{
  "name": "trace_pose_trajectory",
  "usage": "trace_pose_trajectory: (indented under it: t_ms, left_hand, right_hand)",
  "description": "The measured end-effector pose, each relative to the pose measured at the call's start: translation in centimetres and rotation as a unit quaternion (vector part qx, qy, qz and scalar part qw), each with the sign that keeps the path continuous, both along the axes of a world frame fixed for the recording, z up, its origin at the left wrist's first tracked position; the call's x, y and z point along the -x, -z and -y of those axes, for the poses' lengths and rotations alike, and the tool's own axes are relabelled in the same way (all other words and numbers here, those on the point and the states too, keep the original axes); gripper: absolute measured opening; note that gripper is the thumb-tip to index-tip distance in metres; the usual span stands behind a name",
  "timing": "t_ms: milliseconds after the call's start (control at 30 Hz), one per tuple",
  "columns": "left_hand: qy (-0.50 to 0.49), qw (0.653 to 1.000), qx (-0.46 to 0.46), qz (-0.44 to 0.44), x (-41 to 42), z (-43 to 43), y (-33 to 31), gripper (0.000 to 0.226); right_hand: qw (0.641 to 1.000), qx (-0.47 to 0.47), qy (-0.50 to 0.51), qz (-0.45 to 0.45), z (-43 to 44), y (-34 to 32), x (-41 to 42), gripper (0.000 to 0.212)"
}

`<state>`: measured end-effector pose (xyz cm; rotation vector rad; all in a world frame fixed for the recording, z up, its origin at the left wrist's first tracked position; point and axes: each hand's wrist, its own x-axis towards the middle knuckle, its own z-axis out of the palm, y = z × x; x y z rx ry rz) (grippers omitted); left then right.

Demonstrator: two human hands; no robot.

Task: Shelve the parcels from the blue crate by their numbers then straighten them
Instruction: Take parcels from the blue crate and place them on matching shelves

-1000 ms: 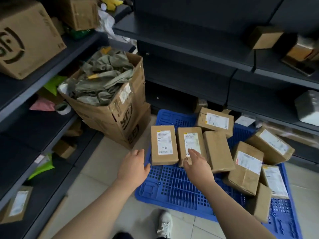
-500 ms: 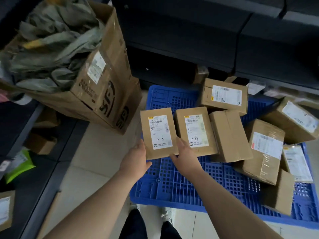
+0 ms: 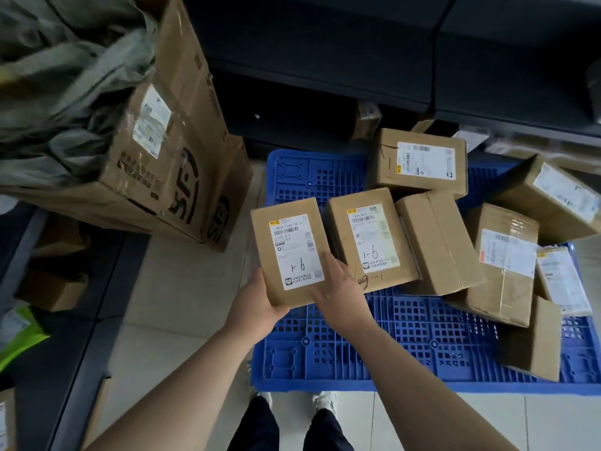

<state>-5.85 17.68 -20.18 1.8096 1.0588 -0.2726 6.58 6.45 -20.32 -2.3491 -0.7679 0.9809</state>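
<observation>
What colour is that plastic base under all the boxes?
The crate is bright blue, with a gridded, perforated surface; the head view shows it clearly.

The parcel (image 3: 266,249) is matt brown cardboard with a smooth white paper label (image 3: 296,255). The crate (image 3: 406,336) is blue moulded plastic, gridded and faintly shiny. At 3 o'clock a box (image 3: 502,288) carries glossy clear tape. The floor (image 3: 182,288) is pale, smooth tile. The shelves (image 3: 325,60) at 12 o'clock look dark and matt.
</observation>
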Motion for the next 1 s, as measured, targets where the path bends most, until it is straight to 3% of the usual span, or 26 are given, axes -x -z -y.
trace_pose_trajectory:
  t_ms: [267,533,700,1000]
  left_hand:
    - [-0.104,0.991,-0.008,0.09,3.3,-1.2,-6.9,0.064]
    - [-0.222,0.957,-0.098,0.158,7.8,0.5,-16.7,0.076]
    - [-0.299,0.923,-0.172,0.167,11.8,3.3,-23.5,0.082]
    - [-0.419,0.844,-0.288,0.17,22.9,8.9,-34.1,0.067]
  right_hand:
    - [0.994,-0.077,-0.038,0.061,-2.2,-7.0,0.6,0.067]
    - [0.969,-0.17,-0.147,0.099,-3.8,-17.1,2.3,0.061]
    - [0.931,-0.24,-0.248,0.114,-4.3,-24.0,5.4,0.06]
    - [0.835,-0.337,-0.421,0.105,-5.1,-34.8,16.1,0.052]
